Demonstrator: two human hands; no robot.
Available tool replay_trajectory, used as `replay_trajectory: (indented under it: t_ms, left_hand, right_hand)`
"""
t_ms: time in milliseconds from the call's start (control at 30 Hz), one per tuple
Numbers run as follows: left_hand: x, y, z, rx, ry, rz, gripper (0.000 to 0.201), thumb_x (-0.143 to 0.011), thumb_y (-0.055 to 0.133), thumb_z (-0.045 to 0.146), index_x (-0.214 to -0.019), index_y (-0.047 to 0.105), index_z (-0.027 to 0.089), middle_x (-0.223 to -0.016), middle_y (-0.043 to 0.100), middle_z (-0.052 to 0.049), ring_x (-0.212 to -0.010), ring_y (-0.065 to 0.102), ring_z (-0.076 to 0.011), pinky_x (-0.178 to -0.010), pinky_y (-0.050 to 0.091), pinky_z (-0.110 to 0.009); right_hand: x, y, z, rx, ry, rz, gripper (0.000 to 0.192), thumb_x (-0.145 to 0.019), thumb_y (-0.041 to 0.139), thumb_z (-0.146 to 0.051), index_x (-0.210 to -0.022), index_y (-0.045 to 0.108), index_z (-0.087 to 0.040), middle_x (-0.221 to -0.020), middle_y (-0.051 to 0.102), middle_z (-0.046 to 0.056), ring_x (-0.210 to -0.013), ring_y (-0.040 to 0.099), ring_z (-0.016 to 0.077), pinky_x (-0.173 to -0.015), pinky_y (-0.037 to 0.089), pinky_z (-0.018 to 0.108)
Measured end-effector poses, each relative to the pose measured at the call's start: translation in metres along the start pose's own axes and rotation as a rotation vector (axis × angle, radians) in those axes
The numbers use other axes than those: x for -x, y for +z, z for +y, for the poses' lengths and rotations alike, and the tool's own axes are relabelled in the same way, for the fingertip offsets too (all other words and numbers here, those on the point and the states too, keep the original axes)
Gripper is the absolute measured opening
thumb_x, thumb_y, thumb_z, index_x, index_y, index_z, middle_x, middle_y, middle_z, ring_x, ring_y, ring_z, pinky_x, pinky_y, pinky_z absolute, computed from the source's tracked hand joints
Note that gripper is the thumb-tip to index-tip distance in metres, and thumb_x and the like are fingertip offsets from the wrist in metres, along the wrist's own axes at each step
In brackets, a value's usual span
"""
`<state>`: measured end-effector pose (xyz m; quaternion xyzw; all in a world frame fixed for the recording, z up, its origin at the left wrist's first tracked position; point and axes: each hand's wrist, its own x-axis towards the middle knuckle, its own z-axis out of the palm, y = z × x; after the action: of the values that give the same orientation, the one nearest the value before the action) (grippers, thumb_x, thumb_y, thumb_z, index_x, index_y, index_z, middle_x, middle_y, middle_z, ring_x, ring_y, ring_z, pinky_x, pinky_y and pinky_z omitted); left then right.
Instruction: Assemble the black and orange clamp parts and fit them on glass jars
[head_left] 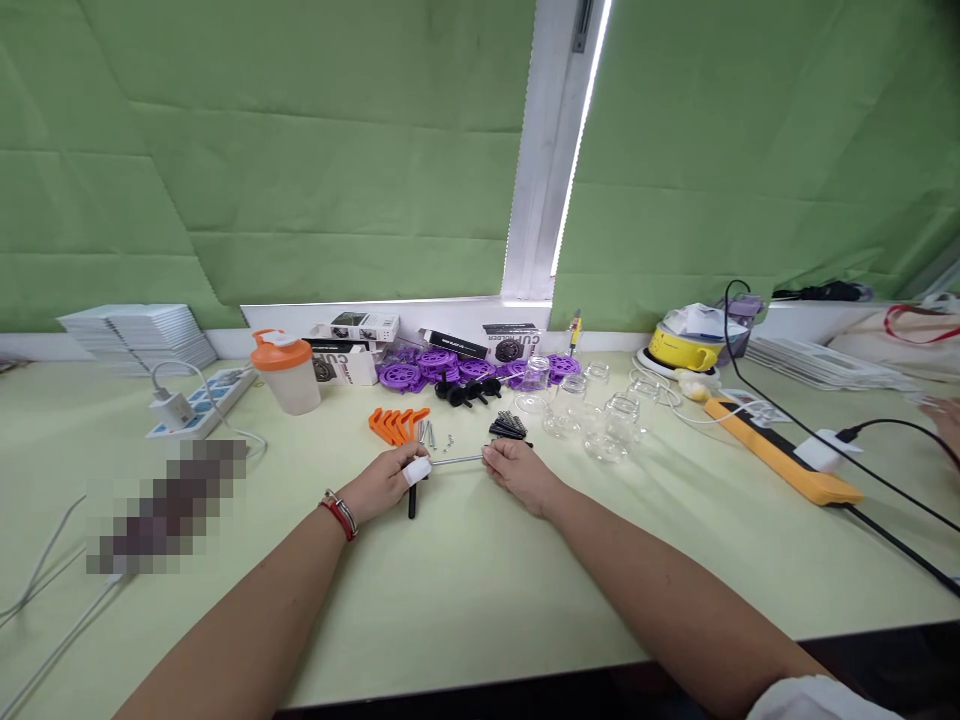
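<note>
My left hand [384,483], with a white bandage on one finger and a red bracelet at the wrist, grips a black-handled tool [412,500] on the pale green table [465,590]. A thin silver rod [457,460] runs from that hand to my right hand [516,472], which pinches its other end. Just beyond the hands lie orange plastic pieces [396,424], loose screws [429,434] and a pile of small black parts [508,427].
Purple wheels [439,368], small boxes [352,345], an orange-lidded shaker cup [285,372] and several glass jars [600,415] stand further back. A power strip [202,402] lies left, a yellow-orange bar [780,462] and black cables right. Another person's hand [946,420] shows at the far right edge.
</note>
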<state>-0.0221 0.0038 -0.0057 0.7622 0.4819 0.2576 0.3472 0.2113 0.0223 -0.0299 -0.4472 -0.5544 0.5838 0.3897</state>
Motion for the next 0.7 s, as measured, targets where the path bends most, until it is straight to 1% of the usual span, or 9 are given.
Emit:
replay_trajectory:
  t_ms: [100,167,300,433,600,700]
  left_hand:
    - [-0.0004,-0.0001,-0.0049,-0.014,-0.001,-0.026,0.04,-0.074,0.057,0.051,-0.1,0.049,0.021,-0.075,0.047,0.002,-0.066,0.043,-0.0135,-0.059,0.037,-0.024]
    - [-0.0007,0.0,-0.0074,-0.057,-0.003,-0.04,0.043,-0.07,0.062,0.049,-0.1,0.049,0.021,-0.079,0.049,0.001,-0.07,0.044,-0.0148,-0.062,0.038,-0.025]
    - [-0.0011,0.0,-0.0082,-0.107,-0.017,-0.049,0.037,-0.075,0.055,0.05,-0.097,0.051,0.02,-0.078,0.049,0.001,-0.07,0.044,-0.0157,-0.064,0.038,-0.027]
    - [-0.0006,-0.0006,-0.0058,-0.098,-0.028,-0.063,0.038,-0.075,0.054,0.052,-0.096,0.052,0.02,-0.076,0.047,0.002,-0.069,0.043,-0.0155,-0.062,0.037,-0.026]
    - [-0.0005,-0.0009,-0.0049,-0.093,-0.038,-0.069,0.038,-0.075,0.055,0.052,-0.095,0.052,0.02,-0.076,0.048,0.002,-0.069,0.043,-0.0154,-0.062,0.036,-0.026]
    - [-0.0007,-0.001,-0.0055,-0.102,-0.036,-0.069,0.037,-0.075,0.055,0.052,-0.095,0.052,0.021,-0.076,0.048,0.002,-0.068,0.043,-0.0154,-0.062,0.036,-0.026]
  right_hand:
    - [0.0027,0.0,-0.0057,-0.028,0.038,0.02,0.032,-0.074,0.059,-0.045,-0.065,0.047,-0.018,-0.053,0.039,-0.006,-0.045,0.028,0.0054,-0.044,0.019,0.022]
    - [0.0038,-0.0004,-0.0083,-0.049,0.05,0.031,0.032,-0.072,0.061,-0.046,-0.066,0.047,-0.018,-0.052,0.04,-0.006,-0.043,0.027,0.0051,-0.043,0.017,0.022]
    - [0.0043,-0.0013,-0.0092,-0.089,0.063,0.044,0.03,-0.069,0.064,-0.043,-0.068,0.048,-0.018,-0.048,0.041,-0.007,-0.041,0.027,0.0047,-0.041,0.016,0.021]
    - [0.0046,-0.0026,-0.0084,-0.1,0.038,0.024,0.028,-0.067,0.066,-0.04,-0.067,0.049,-0.017,-0.045,0.04,-0.008,-0.039,0.027,0.0042,-0.04,0.017,0.021]
    - [0.0025,-0.0057,-0.0045,-0.115,0.013,0.036,0.028,-0.063,0.069,-0.037,-0.072,0.054,-0.016,-0.053,0.049,-0.005,-0.042,0.033,0.0041,-0.039,0.021,0.02]
    - [0.0004,-0.0068,-0.0018,-0.135,-0.001,0.041,0.028,-0.061,0.071,-0.035,-0.075,0.056,-0.015,-0.054,0.048,-0.005,-0.042,0.034,0.004,-0.039,0.021,0.019]
